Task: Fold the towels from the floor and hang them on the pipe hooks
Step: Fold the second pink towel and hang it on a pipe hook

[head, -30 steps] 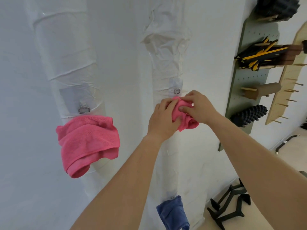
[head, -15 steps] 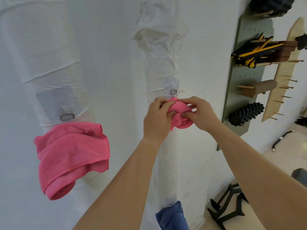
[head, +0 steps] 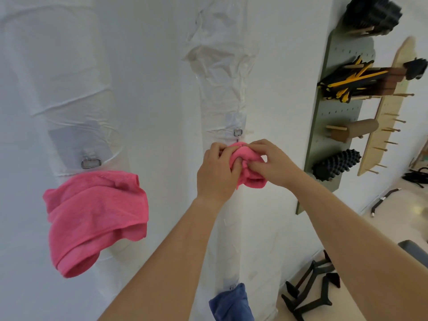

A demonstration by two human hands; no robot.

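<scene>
Both hands clamped on small pink towel (head: 249, 166), bunched into a wad against the middle wrapped pipe (head: 228, 239). Left hand (head: 215, 172) wrapped round its left side, fingers curled into the cloth; right hand (head: 269, 162) pinching top and right edge w/ thumb and fingertips. Neither hand spread. Towel sitting just below a metal hook (head: 237, 132) taped to the pipe, top edge near it but not seen threaded through; can't tell if caught on anything behind the hands.

Progress, as a guess: well along. Larger pink towel (head: 95, 216) hanging off left pipe (head: 60, 77), just under its own metal ring (head: 91, 162), loosely draped rather than neat. Blue towel (head: 231, 302) hanging low on the middle pipe, bottom cut off by frame edge. So two up, third being fixed now. Left to do: get this wad secured so it holds w/o hands. Floor mostly out of view, so no telling if more towels wait there.

Around: green pegboard (head: 333, 126) on wall to the right w/ black spiky rollers, brown cylinder, yellow-and-black bands; pale wooden peg rack (head: 389, 107) beside it. Black metal stands (head: 310, 295) on floor lower right. All well apart from the work.

In the way: pipe wrap is slick, crinkled plastic, so little grip for cloth. Wad is thick and the hook looks small; likely to slip once released unless a thin corner goes through.
</scene>
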